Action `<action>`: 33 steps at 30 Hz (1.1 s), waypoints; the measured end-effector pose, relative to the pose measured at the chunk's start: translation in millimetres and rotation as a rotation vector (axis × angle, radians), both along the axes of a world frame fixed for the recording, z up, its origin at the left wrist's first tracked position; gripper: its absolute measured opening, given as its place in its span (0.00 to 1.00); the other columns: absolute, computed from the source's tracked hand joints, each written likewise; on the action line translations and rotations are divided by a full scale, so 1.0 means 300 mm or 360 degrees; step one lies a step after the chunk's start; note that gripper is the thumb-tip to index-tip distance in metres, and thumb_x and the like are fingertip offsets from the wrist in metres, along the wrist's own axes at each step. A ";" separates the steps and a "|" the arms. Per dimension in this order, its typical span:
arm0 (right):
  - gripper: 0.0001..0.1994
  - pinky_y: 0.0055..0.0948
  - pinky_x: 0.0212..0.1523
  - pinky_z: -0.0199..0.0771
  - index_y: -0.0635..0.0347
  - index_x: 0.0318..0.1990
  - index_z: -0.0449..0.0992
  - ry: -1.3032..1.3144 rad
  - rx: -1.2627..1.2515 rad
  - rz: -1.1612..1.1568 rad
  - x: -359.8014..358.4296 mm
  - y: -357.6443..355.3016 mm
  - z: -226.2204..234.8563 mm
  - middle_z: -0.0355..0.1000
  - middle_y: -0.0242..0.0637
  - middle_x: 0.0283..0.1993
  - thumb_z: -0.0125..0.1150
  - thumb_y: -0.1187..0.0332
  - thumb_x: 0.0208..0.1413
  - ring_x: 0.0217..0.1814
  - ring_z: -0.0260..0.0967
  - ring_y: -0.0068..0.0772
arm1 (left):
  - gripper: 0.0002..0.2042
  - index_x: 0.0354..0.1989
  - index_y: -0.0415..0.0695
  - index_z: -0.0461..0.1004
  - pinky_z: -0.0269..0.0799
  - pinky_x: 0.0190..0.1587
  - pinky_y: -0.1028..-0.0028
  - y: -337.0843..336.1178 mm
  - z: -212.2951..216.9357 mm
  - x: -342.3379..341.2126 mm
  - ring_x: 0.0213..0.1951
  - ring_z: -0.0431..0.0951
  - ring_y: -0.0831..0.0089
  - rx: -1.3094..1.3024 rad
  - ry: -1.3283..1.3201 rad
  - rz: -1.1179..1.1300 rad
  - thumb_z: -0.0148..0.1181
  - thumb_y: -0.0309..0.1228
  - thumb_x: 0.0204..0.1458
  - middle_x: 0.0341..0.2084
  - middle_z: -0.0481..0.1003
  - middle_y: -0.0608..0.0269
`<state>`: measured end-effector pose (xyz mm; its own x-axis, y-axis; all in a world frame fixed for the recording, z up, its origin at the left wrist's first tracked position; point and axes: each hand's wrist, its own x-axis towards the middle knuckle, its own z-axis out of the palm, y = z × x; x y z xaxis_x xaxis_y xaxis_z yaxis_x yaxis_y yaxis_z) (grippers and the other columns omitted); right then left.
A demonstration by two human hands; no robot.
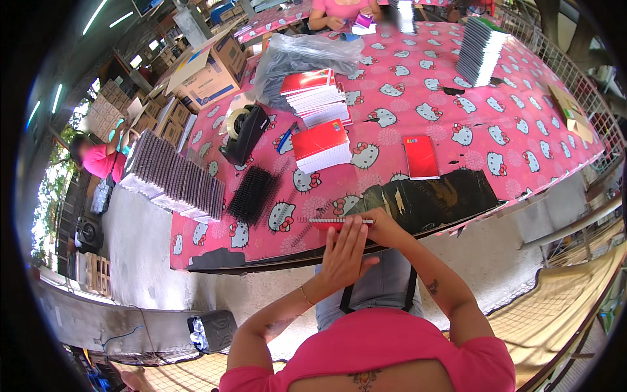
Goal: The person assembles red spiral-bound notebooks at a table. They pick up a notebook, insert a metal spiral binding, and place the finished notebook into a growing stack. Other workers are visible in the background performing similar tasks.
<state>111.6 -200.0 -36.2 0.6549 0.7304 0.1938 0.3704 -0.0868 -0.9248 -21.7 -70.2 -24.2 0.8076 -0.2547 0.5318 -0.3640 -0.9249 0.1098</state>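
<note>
At the table's near edge I have a small red notebook point(324, 225), its white holed spine edge turned up. A thin dark spiral coil point(304, 220) sticks out past its left end. My right hand point(379, 224) grips the notebook at its right end, the fingers partly hidden. My left hand point(346, 253) lies with fingers stretched flat over the notebook's near side and spine edge. To the left lies a heap of black spiral coils point(251, 191). Beyond stand a stack of red notebooks point(320, 145) and a second red stack point(313, 95). One red notebook point(421, 157) lies flat at the right.
A tall stack of bound notebooks point(173, 176) leans at the left, beside a black tape dispenser point(245, 136) and blue-handled tool point(285, 138). Plastic bag point(300, 62), cardboard box point(212, 72) and another tall stack point(480, 52) stand farther back. A co-worker point(343, 13) sits across the pink-covered table point(522, 150).
</note>
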 end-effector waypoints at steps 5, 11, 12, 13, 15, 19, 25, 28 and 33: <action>0.14 0.37 0.40 0.75 0.64 0.46 0.80 0.0044 -0.0034 0.0036 -0.003 -0.013 0.015 0.78 0.53 0.36 0.68 0.72 0.50 0.37 0.79 0.48 | 0.31 0.67 0.36 0.61 0.33 0.69 0.39 0.040 0.161 0.107 0.69 0.60 0.51 0.0022 0.0097 0.0160 0.49 0.47 0.64 0.66 0.64 0.48; 0.16 0.35 0.40 0.75 0.64 0.47 0.80 -0.0081 -0.0034 -0.0001 -0.003 -0.034 0.044 0.78 0.51 0.35 0.69 0.72 0.50 0.36 0.78 0.42 | 0.20 0.57 0.42 0.72 0.37 0.69 0.40 0.032 0.150 0.111 0.59 0.72 0.58 -0.0168 -0.0049 0.0112 0.55 0.40 0.61 0.53 0.75 0.55; 0.16 0.33 0.41 0.75 0.64 0.47 0.80 -0.0122 -0.0067 -0.0041 -0.013 -0.053 0.102 0.78 0.49 0.35 0.69 0.72 0.50 0.37 0.78 0.41 | 0.17 0.53 0.43 0.74 0.39 0.69 0.40 0.052 0.168 0.128 0.55 0.75 0.60 -0.0200 -0.0028 0.0072 0.57 0.39 0.60 0.48 0.77 0.58; 0.15 0.32 0.42 0.76 0.64 0.47 0.80 -0.0161 -0.0095 -0.0082 -0.016 -0.071 0.143 0.78 0.48 0.36 0.69 0.73 0.50 0.37 0.78 0.40 | 0.14 0.49 0.45 0.77 0.41 0.69 0.41 0.064 0.177 0.138 0.51 0.77 0.62 -0.0229 -0.0005 0.0031 0.59 0.38 0.59 0.44 0.79 0.61; 0.14 0.29 0.43 0.76 0.65 0.47 0.81 -0.0171 0.0125 -0.0131 -0.013 -0.135 0.172 0.79 0.44 0.38 0.68 0.73 0.52 0.38 0.78 0.34 | 0.10 0.44 0.46 0.78 0.42 0.69 0.41 0.055 0.169 0.139 0.46 0.79 0.64 -0.0308 -0.0069 0.0011 0.61 0.35 0.57 0.38 0.80 0.65; 0.10 0.25 0.44 0.76 0.66 0.45 0.82 0.0251 0.0290 -0.0053 0.011 -0.180 0.175 0.80 0.38 0.39 0.66 0.74 0.56 0.38 0.76 0.25 | 0.08 0.42 0.47 0.77 0.42 0.70 0.43 0.044 0.170 0.136 0.42 0.79 0.65 -0.0463 -0.0044 -0.0031 0.63 0.34 0.56 0.36 0.79 0.65; 0.06 0.23 0.40 0.76 0.66 0.40 0.80 0.0112 0.0117 0.0026 0.047 -0.178 0.181 0.77 0.35 0.35 0.65 0.76 0.55 0.36 0.75 0.22 | 0.09 0.41 0.44 0.78 0.62 0.53 0.58 0.047 0.166 0.142 0.40 0.76 0.61 -0.0432 -0.0088 0.0040 0.66 0.33 0.53 0.35 0.78 0.63; 0.06 0.25 0.39 0.77 0.67 0.36 0.77 -0.0078 0.0212 0.0035 0.038 -0.159 0.182 0.75 0.36 0.33 0.66 0.76 0.52 0.33 0.75 0.27 | 0.10 0.40 0.43 0.78 0.63 0.43 0.61 0.051 0.176 0.139 0.38 0.74 0.60 -0.0345 0.0007 0.0028 0.66 0.32 0.52 0.33 0.77 0.61; 0.08 0.30 0.34 0.75 0.65 0.30 0.70 -0.0328 0.0195 -0.0186 -0.008 -0.119 0.179 0.70 0.41 0.30 0.66 0.77 0.47 0.30 0.74 0.37 | 0.11 0.40 0.43 0.78 0.63 0.42 0.62 0.048 0.199 0.138 0.37 0.73 0.60 -0.0368 0.0028 -0.0059 0.68 0.32 0.49 0.32 0.75 0.61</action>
